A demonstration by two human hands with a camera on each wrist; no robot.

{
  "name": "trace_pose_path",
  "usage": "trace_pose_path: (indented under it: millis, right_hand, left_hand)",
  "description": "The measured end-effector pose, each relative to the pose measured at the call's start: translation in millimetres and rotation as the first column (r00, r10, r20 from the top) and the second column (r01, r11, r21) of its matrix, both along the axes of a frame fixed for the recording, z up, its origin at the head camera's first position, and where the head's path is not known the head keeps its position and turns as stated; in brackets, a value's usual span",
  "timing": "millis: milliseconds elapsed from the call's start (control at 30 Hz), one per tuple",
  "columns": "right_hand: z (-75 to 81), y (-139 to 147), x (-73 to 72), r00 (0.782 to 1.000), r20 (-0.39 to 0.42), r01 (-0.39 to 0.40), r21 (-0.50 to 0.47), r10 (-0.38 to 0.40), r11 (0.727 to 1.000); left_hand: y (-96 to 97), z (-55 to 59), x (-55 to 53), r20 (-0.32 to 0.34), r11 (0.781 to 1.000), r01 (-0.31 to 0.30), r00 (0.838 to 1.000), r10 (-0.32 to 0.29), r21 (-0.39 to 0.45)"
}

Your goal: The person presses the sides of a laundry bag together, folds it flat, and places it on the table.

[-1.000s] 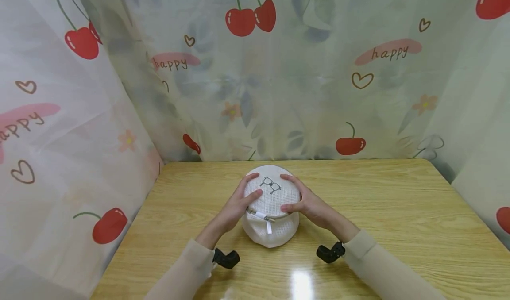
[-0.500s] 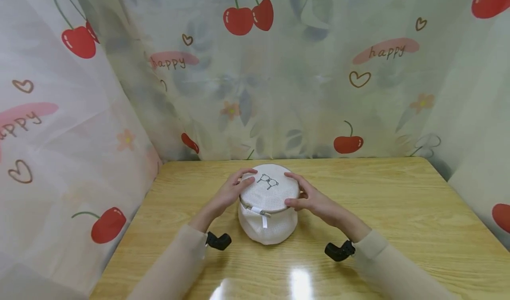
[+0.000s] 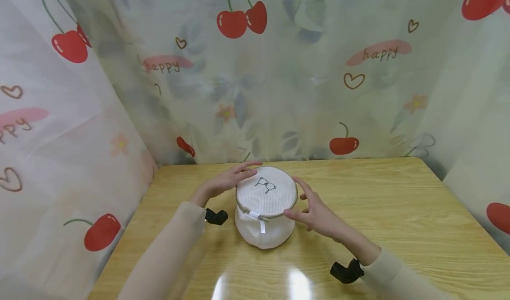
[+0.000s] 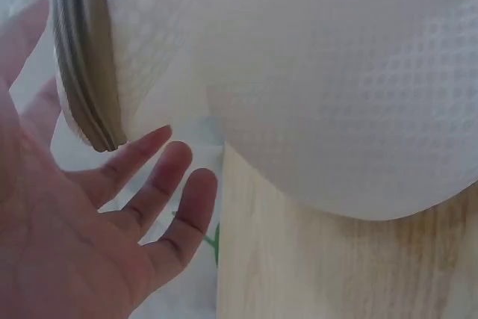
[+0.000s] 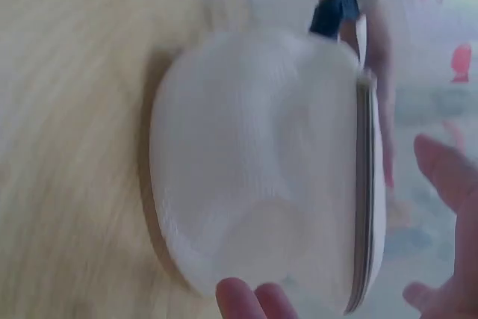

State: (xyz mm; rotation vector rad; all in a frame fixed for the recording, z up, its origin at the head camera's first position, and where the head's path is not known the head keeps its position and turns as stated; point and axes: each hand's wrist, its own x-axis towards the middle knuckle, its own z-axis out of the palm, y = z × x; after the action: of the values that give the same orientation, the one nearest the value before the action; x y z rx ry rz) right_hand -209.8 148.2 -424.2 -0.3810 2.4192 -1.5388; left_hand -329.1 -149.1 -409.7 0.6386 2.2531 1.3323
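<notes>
A round white mesh laundry bag (image 3: 266,198) stands upright on the table, its flat top bearing a small glasses-wearing drawing. A zipper (image 5: 364,199) runs round the top edge, and a white tab (image 3: 262,226) hangs at the front. My left hand (image 3: 228,179) lies at the bag's upper left rim with fingers spread. In the left wrist view its fingers (image 4: 168,184) are extended beside the zipped edge. On the right side, my right hand (image 3: 320,216) has its thumb and forefinger spread along the rim. Neither hand grips the bag.
The wood-grain table (image 3: 378,202) extends on both sides of the bag. A cherry-printed curtain (image 3: 287,83) hangs behind and to the sides. Black wrist cameras (image 3: 346,271) sit under both cuffs.
Both hands have loosened from the bag's top. The left hand has slid back toward the far left rim, while the right has drawn outward to the right. The bag still stands on the table.
</notes>
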Motion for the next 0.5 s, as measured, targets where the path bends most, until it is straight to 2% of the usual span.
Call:
trace_pose_path:
  millis: [100,200,267,367,500]
  right_hand:
    - [3.3,-8,17.1,0.998,0.005,0.065,-0.04,-0.065,0.997]
    - [4.7,-21,32.6,0.991,0.044,0.132,-0.145,-0.127,0.981]
    - [3.5,-30,41.5,0.983,0.094,0.176,-0.229,-0.158,0.957]
    - [-1.5,-45,50.5,0.971,0.172,0.214,-0.346,-0.163,0.914]
    - [-12.8,-59,52.7,0.961,0.227,0.246,-0.423,-0.161,0.872]
  left_hand:
    - [0.6,3.6,-2.3,-0.006,0.999,0.042,0.999,-0.042,-0.028]
    - [2.5,3.8,-4.4,-0.016,0.997,0.06,0.998,-0.061,-0.051]
    - [4.2,2.5,-5.2,-0.014,0.996,0.066,0.998,-0.066,-0.057]
    - [5.8,-2.2,-6.1,-0.013,0.997,0.059,0.998,-0.06,-0.059]
    - [9.6,-11.1,-6.2,-0.011,0.998,0.049,0.999,-0.049,-0.027]
